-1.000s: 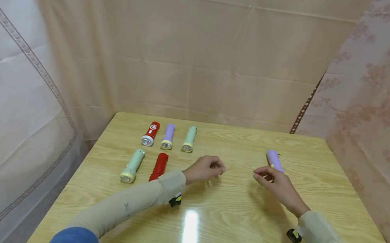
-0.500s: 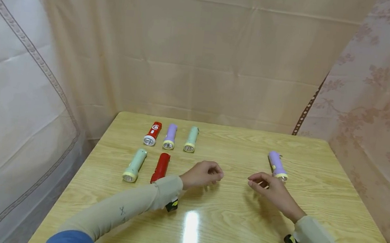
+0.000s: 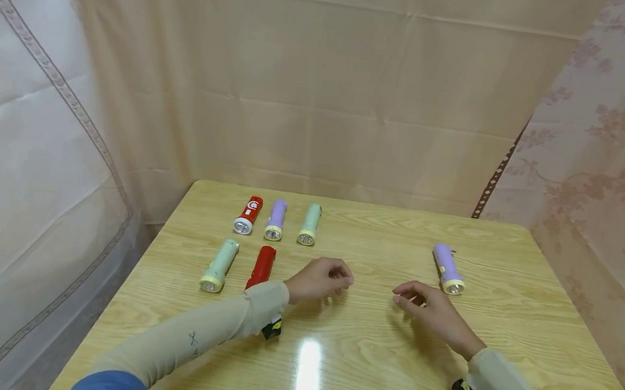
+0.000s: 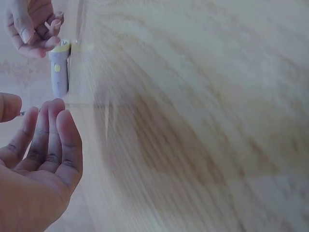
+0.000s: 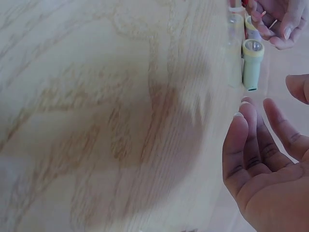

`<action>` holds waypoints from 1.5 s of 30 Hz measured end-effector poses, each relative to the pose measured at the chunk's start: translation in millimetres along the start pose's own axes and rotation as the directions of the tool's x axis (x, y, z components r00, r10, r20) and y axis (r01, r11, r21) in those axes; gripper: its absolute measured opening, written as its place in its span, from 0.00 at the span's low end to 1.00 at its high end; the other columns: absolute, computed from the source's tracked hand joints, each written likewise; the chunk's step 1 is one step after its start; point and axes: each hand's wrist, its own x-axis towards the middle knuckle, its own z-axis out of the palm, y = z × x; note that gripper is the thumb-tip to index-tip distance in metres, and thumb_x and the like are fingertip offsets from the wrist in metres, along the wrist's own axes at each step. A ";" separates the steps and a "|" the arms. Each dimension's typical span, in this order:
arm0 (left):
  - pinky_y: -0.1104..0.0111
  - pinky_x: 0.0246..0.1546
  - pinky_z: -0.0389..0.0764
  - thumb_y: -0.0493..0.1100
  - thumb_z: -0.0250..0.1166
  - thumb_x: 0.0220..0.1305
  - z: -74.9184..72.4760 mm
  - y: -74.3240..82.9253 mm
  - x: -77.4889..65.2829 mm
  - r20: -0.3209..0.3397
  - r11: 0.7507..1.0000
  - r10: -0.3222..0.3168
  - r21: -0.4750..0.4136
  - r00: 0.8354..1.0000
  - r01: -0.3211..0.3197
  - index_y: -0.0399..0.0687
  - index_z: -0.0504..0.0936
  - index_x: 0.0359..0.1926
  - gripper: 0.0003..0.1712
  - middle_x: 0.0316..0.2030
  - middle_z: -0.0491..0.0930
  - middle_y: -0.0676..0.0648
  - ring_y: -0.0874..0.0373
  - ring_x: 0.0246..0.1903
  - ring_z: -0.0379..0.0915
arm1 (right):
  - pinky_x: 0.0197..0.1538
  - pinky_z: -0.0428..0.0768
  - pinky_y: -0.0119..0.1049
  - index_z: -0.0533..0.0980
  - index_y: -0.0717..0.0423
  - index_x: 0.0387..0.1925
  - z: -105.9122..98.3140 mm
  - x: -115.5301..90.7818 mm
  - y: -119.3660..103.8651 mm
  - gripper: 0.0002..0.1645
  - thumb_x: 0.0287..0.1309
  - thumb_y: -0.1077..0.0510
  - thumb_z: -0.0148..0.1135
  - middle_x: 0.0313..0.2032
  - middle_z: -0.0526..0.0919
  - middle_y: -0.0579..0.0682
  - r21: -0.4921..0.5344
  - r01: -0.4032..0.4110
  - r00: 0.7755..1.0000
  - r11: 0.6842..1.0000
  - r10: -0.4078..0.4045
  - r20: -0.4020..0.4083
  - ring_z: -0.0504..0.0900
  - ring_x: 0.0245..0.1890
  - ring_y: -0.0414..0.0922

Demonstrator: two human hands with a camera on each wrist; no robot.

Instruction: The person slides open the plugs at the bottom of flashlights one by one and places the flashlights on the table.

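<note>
Over the middle of the table my left hand hovers with loosely bent fingers and nothing in its grasp. Facing it, my right hand is likewise relaxed, its thumb apart from the fingertips. Just beyond the right hand lies a purple flashlight with a yellow head, also visible in the left wrist view. A red flashlight is nearest to the left hand, its lower end hidden by the left sleeve. Beside that one, farther left, lies a light green flashlight.
At the back left, a red flashlight with a white head, a purple flashlight and a green flashlight form a row on the wooden table. Beige cloth hangs behind the table.
Both hands have shifted slightly toward the near edge and left, the right hand uncovering the head of the right purple flashlight. The flashlights have kept their places on the table.
</note>
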 end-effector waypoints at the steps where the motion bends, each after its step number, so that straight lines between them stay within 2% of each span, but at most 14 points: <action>1: 0.64 0.38 0.85 0.48 0.62 0.76 -2.1 -1.3 0.1 -0.004 1.000 -0.002 0.001 1.000 0.002 0.48 0.83 0.48 0.10 0.41 0.85 0.42 0.50 0.40 0.84 | 0.39 0.83 0.40 0.80 0.60 0.54 1.0 0.7 0.3 0.23 0.71 0.46 0.65 0.44 0.85 0.55 0.005 -0.001 1.000 1.000 0.001 0.005 0.81 0.42 0.54; 5: 0.62 0.38 0.84 0.48 0.62 0.77 -12.8 -7.6 1.8 -0.029 1.000 -0.019 0.009 0.999 0.019 0.48 0.84 0.49 0.11 0.42 0.85 0.43 0.50 0.40 0.84 | 0.38 0.84 0.41 0.79 0.61 0.55 4.6 4.3 1.2 0.23 0.71 0.47 0.64 0.44 0.84 0.56 0.032 -0.009 1.000 0.999 0.008 0.027 0.80 0.42 0.55; 12: 0.58 0.40 0.85 0.47 0.62 0.77 -36.7 -15.5 5.0 -0.095 0.999 -0.043 -0.029 0.995 0.041 0.47 0.83 0.47 0.10 0.42 0.84 0.42 0.47 0.41 0.84 | 0.38 0.85 0.43 0.78 0.62 0.57 12.4 14.5 -3.8 0.25 0.72 0.46 0.63 0.43 0.83 0.58 0.066 -0.034 0.998 0.997 0.031 0.055 0.81 0.40 0.56; 19: 0.60 0.40 0.86 0.46 0.62 0.77 -58.1 -19.1 9.3 -0.154 0.997 -0.070 -0.042 0.986 0.064 0.45 0.83 0.48 0.10 0.40 0.83 0.45 0.46 0.40 0.84 | 0.38 0.86 0.44 0.78 0.62 0.58 21.3 25.1 -11.7 0.25 0.72 0.47 0.63 0.44 0.83 0.59 0.104 -0.048 0.996 0.993 0.040 0.078 0.82 0.40 0.55; 26: 0.57 0.42 0.85 0.45 0.61 0.77 -79.5 -22.2 11.3 -0.224 0.997 -0.074 -0.042 0.972 0.066 0.37 0.82 0.52 0.15 0.44 0.84 0.37 0.44 0.42 0.83 | 0.37 0.84 0.45 0.76 0.63 0.60 33.2 36.2 -24.7 0.26 0.74 0.48 0.62 0.46 0.81 0.62 0.133 -0.054 0.995 0.990 0.042 0.092 0.80 0.40 0.57; 32: 0.54 0.43 0.85 0.45 0.61 0.77 -95.6 -25.3 15.3 -0.285 0.996 -0.086 -0.046 0.955 0.075 0.37 0.82 0.51 0.14 0.42 0.84 0.37 0.47 0.40 0.83 | 0.39 0.83 0.46 0.76 0.63 0.60 42.6 45.8 -33.8 0.25 0.75 0.48 0.60 0.48 0.82 0.62 0.169 -0.090 0.992 0.982 0.074 0.102 0.81 0.42 0.57; 39: 0.51 0.45 0.85 0.45 0.62 0.76 -111.3 -19.3 15.0 -0.311 0.991 -0.128 -0.080 0.942 0.108 0.39 0.82 0.51 0.13 0.41 0.84 0.42 0.49 0.39 0.83 | 0.40 0.82 0.43 0.76 0.61 0.60 47.7 59.5 -35.3 0.28 0.75 0.43 0.59 0.47 0.81 0.60 0.169 -0.099 0.989 0.981 0.078 0.122 0.80 0.40 0.54; 45: 0.46 0.49 0.83 0.43 0.61 0.77 -120.5 -12.7 11.3 -0.297 0.988 -0.143 -0.106 0.944 0.116 0.34 0.81 0.54 0.15 0.42 0.83 0.40 0.49 0.38 0.83 | 0.42 0.82 0.44 0.76 0.61 0.61 51.4 69.9 -37.1 0.28 0.76 0.43 0.57 0.48 0.83 0.60 0.183 -0.101 0.988 0.978 0.077 0.136 0.80 0.39 0.54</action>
